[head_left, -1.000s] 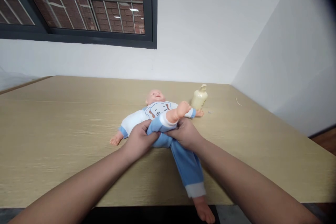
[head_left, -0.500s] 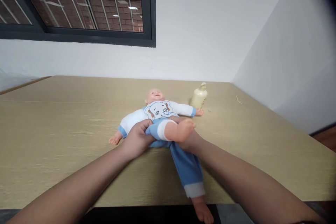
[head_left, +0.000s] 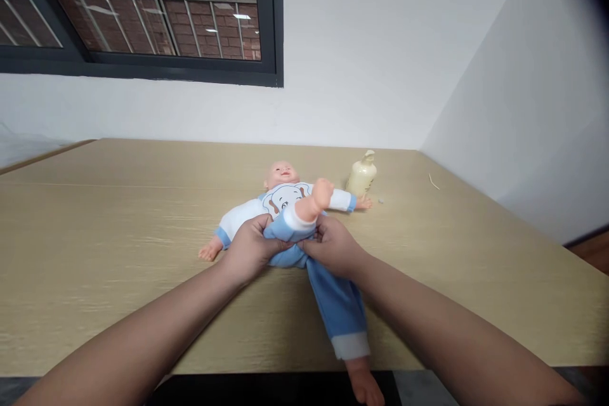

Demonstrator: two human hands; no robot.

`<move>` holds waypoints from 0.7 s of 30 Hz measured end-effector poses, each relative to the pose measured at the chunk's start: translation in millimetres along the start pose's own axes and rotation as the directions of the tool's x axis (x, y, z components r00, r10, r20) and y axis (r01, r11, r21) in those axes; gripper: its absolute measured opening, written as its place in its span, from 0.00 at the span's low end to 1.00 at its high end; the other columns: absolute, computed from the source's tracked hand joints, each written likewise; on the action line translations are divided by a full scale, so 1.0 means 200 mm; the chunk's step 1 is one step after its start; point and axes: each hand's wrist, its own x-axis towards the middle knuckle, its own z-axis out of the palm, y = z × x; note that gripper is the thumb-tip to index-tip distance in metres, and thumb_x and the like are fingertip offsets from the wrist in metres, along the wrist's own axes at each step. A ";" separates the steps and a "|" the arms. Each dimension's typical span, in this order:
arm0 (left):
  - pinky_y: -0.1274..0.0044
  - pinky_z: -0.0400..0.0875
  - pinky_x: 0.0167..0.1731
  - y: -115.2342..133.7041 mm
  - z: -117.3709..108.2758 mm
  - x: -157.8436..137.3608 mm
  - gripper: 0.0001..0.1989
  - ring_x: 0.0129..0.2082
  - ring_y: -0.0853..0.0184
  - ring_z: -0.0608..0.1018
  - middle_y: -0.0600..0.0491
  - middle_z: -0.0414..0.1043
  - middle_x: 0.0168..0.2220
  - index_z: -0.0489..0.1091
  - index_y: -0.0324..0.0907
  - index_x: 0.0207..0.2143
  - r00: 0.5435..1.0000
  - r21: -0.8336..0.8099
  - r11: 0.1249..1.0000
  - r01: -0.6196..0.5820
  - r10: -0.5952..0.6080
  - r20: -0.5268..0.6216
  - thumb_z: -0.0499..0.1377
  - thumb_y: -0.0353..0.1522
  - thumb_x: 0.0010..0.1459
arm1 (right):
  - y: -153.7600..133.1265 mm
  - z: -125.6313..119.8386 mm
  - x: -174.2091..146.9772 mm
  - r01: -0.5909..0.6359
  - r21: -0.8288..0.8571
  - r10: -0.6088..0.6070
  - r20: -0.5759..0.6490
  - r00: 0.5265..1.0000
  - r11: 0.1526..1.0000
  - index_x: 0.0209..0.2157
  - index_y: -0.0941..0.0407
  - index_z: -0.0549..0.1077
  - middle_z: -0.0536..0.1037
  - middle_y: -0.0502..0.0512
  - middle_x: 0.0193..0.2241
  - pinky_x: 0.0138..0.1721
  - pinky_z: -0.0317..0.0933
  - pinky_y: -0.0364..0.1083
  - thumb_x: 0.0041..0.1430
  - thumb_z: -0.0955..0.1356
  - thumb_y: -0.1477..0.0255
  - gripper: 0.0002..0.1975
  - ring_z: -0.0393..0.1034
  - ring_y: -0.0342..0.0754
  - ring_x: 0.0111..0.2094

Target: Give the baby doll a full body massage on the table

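A baby doll [head_left: 284, 258] in a white top with an elephant print and blue trousers lies on its back on the table, head away from me. One of its legs [head_left: 290, 225] is lifted and bent, the bare foot [head_left: 320, 195] pointing up over the chest. My left hand [head_left: 252, 244] grips that raised leg from the left, thumb along the blue cloth. From the right, my right hand [head_left: 335, 244] has its fingers closed on the same trouser leg. The other leg [head_left: 337, 304] hangs towards me past the table's front edge.
A cream pump bottle [head_left: 362, 176] stands just behind the doll's outstretched hand on the right. A thin pale strip [head_left: 433, 182] lies farther right on the wooden table [head_left: 118, 216]. White walls and a barred window [head_left: 157, 6] rise behind.
The raised foot has swung from pointing right to pointing up and left over the chest. My right hand, formerly partly behind the foot, now shows beside the leg.
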 end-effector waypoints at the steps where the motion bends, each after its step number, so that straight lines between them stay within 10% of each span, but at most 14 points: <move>1: 0.75 0.68 0.30 0.00 0.00 0.00 0.16 0.29 0.67 0.74 0.54 0.74 0.30 0.71 0.38 0.34 1.000 -0.001 1.000 0.010 -0.010 -0.006 0.71 0.35 0.46 | 0.01 0.00 0.00 -0.009 0.016 0.008 0.019 1.000 1.000 0.42 0.56 0.76 0.80 0.54 0.37 0.42 0.70 0.52 0.52 0.70 0.76 0.13 0.75 0.54 0.40; 12: 0.73 0.70 0.33 0.00 0.01 -0.01 0.14 0.29 0.66 0.76 0.51 0.76 0.29 0.75 0.36 0.34 0.997 -0.299 0.952 0.062 -0.043 0.069 0.72 0.34 0.47 | -0.01 0.02 0.02 -0.102 0.102 0.101 0.015 0.995 0.990 0.45 0.53 0.75 0.80 0.54 0.41 0.47 0.69 0.55 0.49 0.76 0.60 0.22 0.75 0.57 0.46; 21: 0.73 0.68 0.37 0.01 -0.07 0.00 0.17 0.36 0.64 0.76 0.50 0.76 0.37 0.74 0.39 0.42 0.975 -0.273 0.962 0.022 0.039 0.218 0.70 0.35 0.50 | 0.02 0.02 0.02 -0.052 0.168 0.056 -0.015 0.998 0.984 0.45 0.56 0.76 0.81 0.56 0.44 0.51 0.68 0.54 0.51 0.75 0.69 0.18 0.76 0.55 0.47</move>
